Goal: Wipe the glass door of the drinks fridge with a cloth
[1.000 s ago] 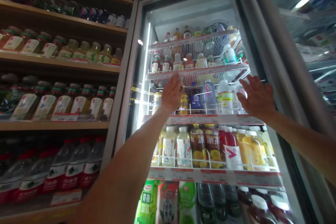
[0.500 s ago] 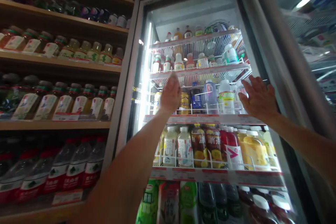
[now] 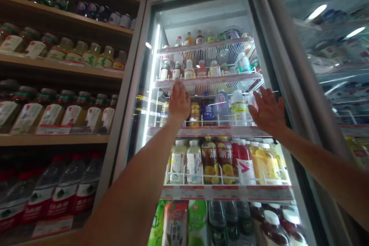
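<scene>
Showing spread fingers on the right hand, extended, blurred ones on the left hand, contact unclear, gold drink just right of the left hand, green-labelled bottle left of the right hand, lit cooler behind, bottle-lined wooden shelf far left
</scene>
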Demonstrator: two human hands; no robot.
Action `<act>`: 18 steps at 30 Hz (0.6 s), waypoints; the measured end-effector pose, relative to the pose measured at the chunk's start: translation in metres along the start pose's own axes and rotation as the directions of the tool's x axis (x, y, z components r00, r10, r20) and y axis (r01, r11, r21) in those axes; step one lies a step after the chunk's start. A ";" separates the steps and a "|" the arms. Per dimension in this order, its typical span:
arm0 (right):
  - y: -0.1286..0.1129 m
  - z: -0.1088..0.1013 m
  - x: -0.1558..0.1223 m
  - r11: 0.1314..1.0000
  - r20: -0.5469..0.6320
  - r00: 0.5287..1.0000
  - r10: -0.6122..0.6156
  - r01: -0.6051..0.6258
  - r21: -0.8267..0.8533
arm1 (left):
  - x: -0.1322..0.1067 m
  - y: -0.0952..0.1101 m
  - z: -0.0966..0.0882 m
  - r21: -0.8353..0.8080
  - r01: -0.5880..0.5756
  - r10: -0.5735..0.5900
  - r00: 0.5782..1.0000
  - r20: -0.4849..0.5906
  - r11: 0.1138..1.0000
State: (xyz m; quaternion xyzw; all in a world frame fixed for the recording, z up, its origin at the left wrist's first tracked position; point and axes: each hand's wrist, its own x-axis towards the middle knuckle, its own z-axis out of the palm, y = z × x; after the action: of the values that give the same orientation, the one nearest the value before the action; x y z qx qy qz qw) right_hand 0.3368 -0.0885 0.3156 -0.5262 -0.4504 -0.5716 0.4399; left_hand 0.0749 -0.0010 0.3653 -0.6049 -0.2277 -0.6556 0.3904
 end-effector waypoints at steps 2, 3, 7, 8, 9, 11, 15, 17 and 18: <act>-0.001 0.000 0.000 1.000 -0.005 1.000 -0.003 0.003 0.011 | 0.002 0.002 0.004 0.003 0.083 -0.083 0.995 -0.062 0.997; -0.001 0.000 0.000 1.000 -0.005 1.000 -0.006 0.006 0.015 | 0.002 0.011 0.009 -0.006 0.032 -0.033 0.998 -0.051 0.999; -0.001 -0.003 0.000 1.000 0.018 1.000 -0.008 0.008 0.020 | -0.005 0.051 0.025 -0.082 -0.323 0.330 0.938 0.107 0.943; -0.001 -0.004 0.000 1.000 0.024 1.000 -0.004 0.004 0.019 | -0.006 0.050 0.023 -0.085 -0.329 0.337 0.933 0.127 0.941; -0.001 -0.004 0.000 1.000 0.029 1.000 0.001 -0.002 0.019 | -0.005 0.043 0.019 -0.075 -0.287 0.295 0.947 0.127 0.955; -0.003 -0.005 0.000 1.000 0.025 1.000 0.018 -0.019 0.022 | -0.002 0.018 0.007 -0.037 -0.114 0.116 0.990 0.077 0.993; -0.007 -0.004 -0.001 0.998 0.001 0.999 0.042 -0.042 0.039 | -0.001 0.006 0.000 -0.014 0.051 -0.050 0.999 0.017 0.999; -0.006 -0.003 -0.001 0.998 0.002 0.999 0.036 -0.036 0.043 | -0.006 0.033 0.009 -0.049 -0.127 0.131 0.987 0.093 0.991; -0.005 -0.002 -0.002 0.999 -0.001 1.000 0.030 -0.030 0.043 | -0.009 0.046 0.014 -0.075 -0.231 0.239 0.962 0.132 0.970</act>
State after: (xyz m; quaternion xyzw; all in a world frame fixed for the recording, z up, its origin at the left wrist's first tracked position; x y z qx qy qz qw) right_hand 0.3312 -0.0894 0.3132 -0.5227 -0.4543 -0.5557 0.4600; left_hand 0.1198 -0.0155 0.3511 -0.6834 -0.1617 -0.5671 0.4304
